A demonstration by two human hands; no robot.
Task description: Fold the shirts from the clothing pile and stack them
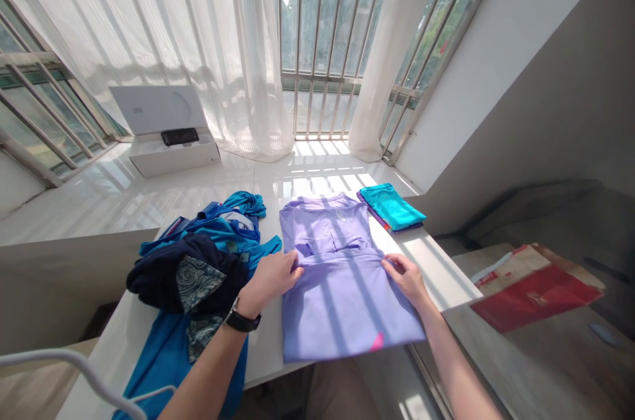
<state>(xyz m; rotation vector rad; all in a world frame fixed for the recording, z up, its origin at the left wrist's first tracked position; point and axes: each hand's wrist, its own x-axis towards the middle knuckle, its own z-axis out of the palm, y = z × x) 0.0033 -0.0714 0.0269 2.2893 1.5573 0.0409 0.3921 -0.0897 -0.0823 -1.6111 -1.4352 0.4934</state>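
Observation:
A lavender shirt (327, 301) lies on the white table, its sides turned in and a fold running across its middle. My left hand (275, 278), with a black watch on the wrist, pinches the left end of that fold. At the right end my right hand (404, 274) grips the same fold between thumb and fingers. The shirt's neckline faces the window, and a small pink mark shows near its lower edge. Left of the shirt is a heap of blue and dark clothes (198, 268). Folded turquoise and purple garments (391, 205) are stacked beyond my right hand.
An open white box (173, 159) with a black object inside stands on the sill at the left. Sheer curtains (248, 76) hang before the barred window. A red and brown paper bag (540, 291) is off the table's right side. The white table (446, 274) has its edge below my right arm.

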